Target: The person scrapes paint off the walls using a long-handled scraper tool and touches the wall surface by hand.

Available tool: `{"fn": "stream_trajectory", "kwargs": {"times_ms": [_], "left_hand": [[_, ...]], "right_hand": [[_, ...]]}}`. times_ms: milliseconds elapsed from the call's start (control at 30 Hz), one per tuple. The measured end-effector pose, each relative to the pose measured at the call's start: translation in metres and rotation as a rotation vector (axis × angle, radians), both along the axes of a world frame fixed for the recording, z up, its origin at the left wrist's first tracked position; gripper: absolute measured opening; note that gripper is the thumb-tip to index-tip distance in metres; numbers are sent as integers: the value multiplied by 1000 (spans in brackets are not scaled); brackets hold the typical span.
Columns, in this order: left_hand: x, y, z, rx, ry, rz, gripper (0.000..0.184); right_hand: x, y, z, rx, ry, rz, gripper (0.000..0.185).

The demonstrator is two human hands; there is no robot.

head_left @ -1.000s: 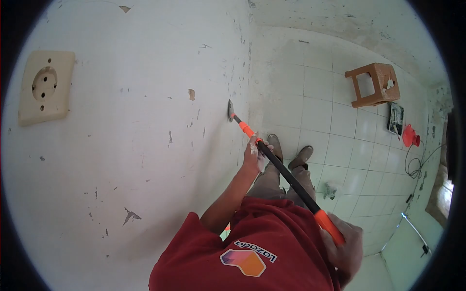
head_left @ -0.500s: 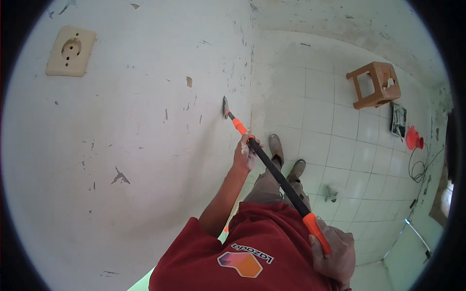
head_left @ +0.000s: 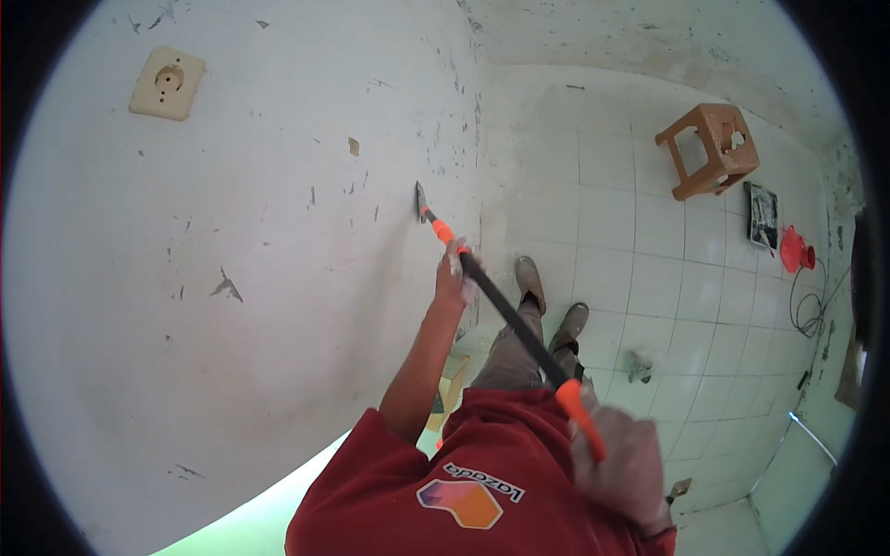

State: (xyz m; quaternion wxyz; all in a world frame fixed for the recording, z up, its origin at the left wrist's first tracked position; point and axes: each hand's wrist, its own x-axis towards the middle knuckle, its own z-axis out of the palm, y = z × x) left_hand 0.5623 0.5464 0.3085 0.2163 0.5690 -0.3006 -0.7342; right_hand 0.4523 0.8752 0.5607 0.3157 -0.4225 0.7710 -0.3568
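A long-handled scraper (head_left: pixel 515 322) with a black shaft and orange ends runs diagonally across my front. Its metal blade (head_left: pixel 420 201) meets the white wall (head_left: pixel 287 371), close to the corner. My left hand (head_left: pixel 452 276), dusted white, is closed round the shaft just below the upper orange collar. Down at the orange butt end, my right hand (head_left: pixel 623 461) grips the handle near my red shirt and is slightly blurred. Grey gouges and a brown bare patch (head_left: pixel 354 146) mark the wall around the blade.
A beige socket (head_left: pixel 168 83) sits on the wall at upper left. On the tiled floor (head_left: pixel 654 283) are a brown plastic stool (head_left: pixel 712 153), a dark paint tray (head_left: pixel 762 218), a red container (head_left: pixel 795 250) and a coiled cable (head_left: pixel 808 315). My boots (head_left: pixel 528 281) stand near the wall's foot.
My right hand has shifted left and slightly up with the butt end. The blade has stayed at nearly the same spot on the wall. The view has turned slightly.
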Motion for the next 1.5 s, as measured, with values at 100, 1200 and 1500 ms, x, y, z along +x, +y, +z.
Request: {"fn": "stream_trajectory", "kwargs": {"times_ms": [100, 1200, 1500], "left_hand": [[-1, -4, -16, -18, 16, 5, 24], [-31, -46, -59, 39, 66, -42, 25], [-29, -26, 8, -19, 217, -51, 26]], "right_hand": [[-1, 7, -7, 31, 48, -1, 43], [19, -11, -68, -101, 181, -24, 41], [33, 28, -18, -162, 464, 27, 38]]}}
